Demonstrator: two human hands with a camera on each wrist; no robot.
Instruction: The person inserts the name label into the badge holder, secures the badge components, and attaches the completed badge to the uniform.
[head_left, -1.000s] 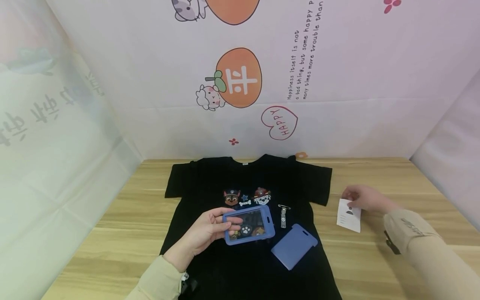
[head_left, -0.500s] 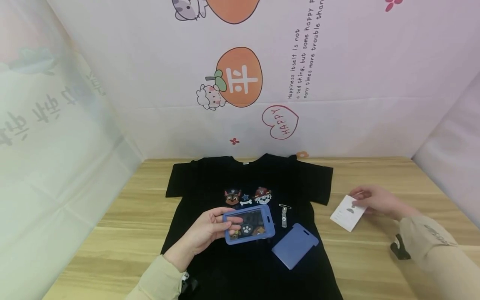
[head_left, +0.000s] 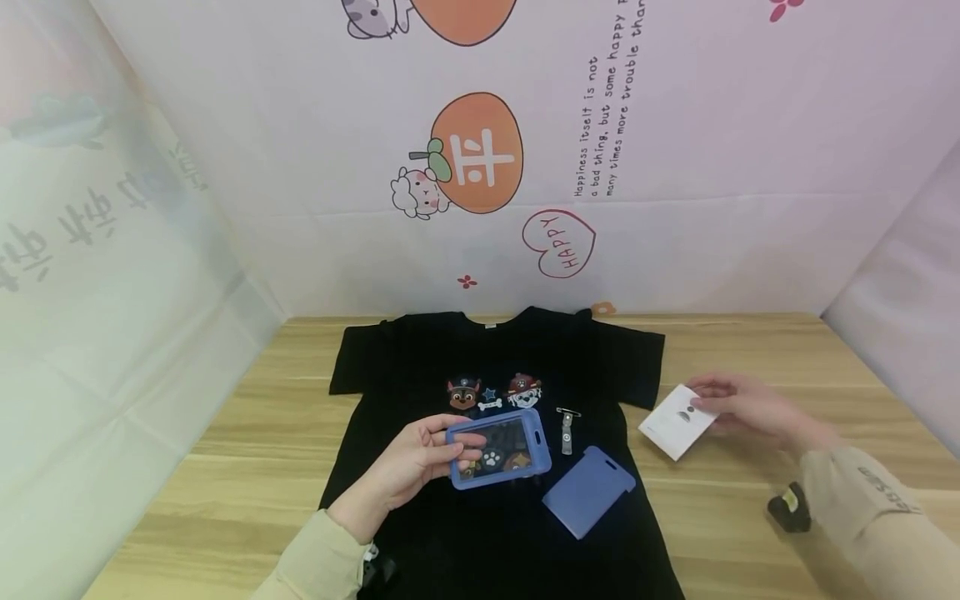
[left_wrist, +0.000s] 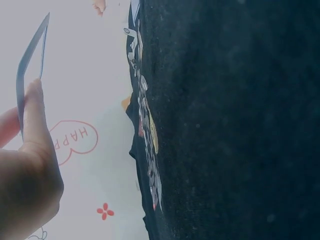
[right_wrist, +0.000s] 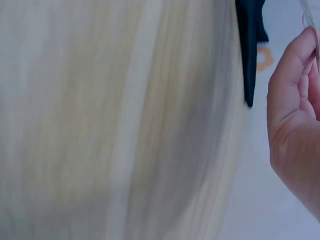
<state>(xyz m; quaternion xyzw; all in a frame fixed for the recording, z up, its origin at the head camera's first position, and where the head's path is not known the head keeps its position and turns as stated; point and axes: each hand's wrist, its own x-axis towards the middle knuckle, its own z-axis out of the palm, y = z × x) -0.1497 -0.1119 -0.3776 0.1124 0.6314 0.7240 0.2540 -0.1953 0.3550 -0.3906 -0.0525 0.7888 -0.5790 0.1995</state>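
My left hand pinches the left end of a blue card holder frame, thumb on the near face and other fingers around the edge. The frame is raised over the black T-shirt, whose printed figures show through its window. In the left wrist view the frame appears edge-on between thumb and fingers. My right hand pinches a white card by its right edge, above the table just right of the shirt. A person icon is printed on that card. A blue holder cover lies on the shirt.
The black T-shirt is spread flat on the wooden table. A clear strap clip with a safety pin lies on it, close to the blue cover. A white printed cloth wall stands behind the table.
The right hand has lifted the card from the table's right part, turned it and brought it left, closer to the shirt. My left hand and the frame have stayed in place.
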